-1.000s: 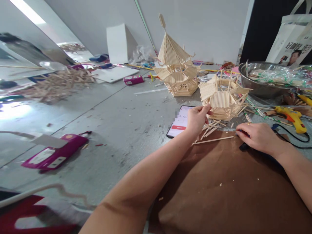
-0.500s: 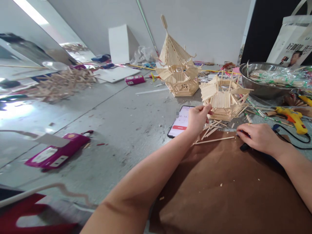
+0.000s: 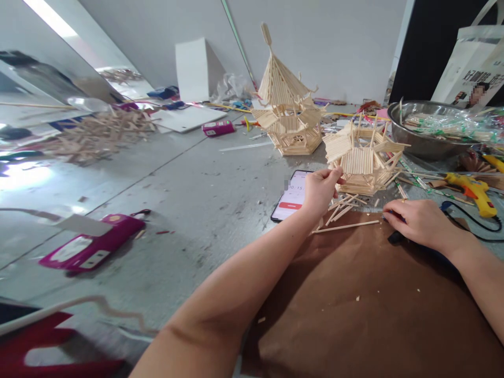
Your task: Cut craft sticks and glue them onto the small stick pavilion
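My left hand (image 3: pixel 325 186), thumb and fingers pinched together, is at the near left edge of a low, open-topped wooden stick model (image 3: pixel 357 160). Whether a stick is between the fingertips I cannot make out. Resting on the brown sheet (image 3: pixel 354 315), my right hand (image 3: pixel 413 220) has its fingers curled inward; what lies under them is hidden. A black, handle-like end (image 3: pixel 395 238) shows just below it. Loose short sticks (image 3: pixel 342 207) lie between the hands, with one longer stick (image 3: pixel 346 227) in front. A phone (image 3: pixel 289 202) lies beside my left wrist.
Behind stands a taller stick pagoda (image 3: pixel 289 115) with a pointed roof. To the right are a metal bowl (image 3: pixel 405 134) of wrapped sticks and a yellow glue gun (image 3: pixel 472 191) with its cord. A purple power strip (image 3: pixel 96 244) and a stick heap (image 3: pixel 106 134) lie left.
Both hands stay almost where they were, fingers in the same pose. The view has shifted very slightly.
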`<state>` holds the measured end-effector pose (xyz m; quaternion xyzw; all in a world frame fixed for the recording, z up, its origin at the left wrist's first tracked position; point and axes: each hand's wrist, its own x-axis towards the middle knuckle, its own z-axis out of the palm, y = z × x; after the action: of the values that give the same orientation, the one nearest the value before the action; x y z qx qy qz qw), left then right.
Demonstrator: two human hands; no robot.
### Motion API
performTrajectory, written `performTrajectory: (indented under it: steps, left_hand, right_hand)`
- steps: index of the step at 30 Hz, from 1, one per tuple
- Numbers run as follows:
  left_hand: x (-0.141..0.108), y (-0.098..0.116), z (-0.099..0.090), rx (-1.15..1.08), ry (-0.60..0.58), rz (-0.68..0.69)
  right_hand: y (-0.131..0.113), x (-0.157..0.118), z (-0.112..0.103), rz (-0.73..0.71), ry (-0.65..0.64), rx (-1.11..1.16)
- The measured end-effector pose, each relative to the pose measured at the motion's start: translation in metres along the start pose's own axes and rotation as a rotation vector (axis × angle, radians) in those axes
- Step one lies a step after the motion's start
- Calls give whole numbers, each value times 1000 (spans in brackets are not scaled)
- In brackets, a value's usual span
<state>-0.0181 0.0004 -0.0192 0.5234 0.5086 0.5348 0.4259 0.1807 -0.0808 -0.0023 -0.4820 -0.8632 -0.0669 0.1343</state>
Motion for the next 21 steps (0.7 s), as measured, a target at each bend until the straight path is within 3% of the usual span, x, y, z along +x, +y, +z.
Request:
performTrajectory:
  steps: [21]
  left_hand:
    - [1, -3, -1, 13, 12, 31]
  right_hand:
    - [1, 0, 0, -7, 3, -17]
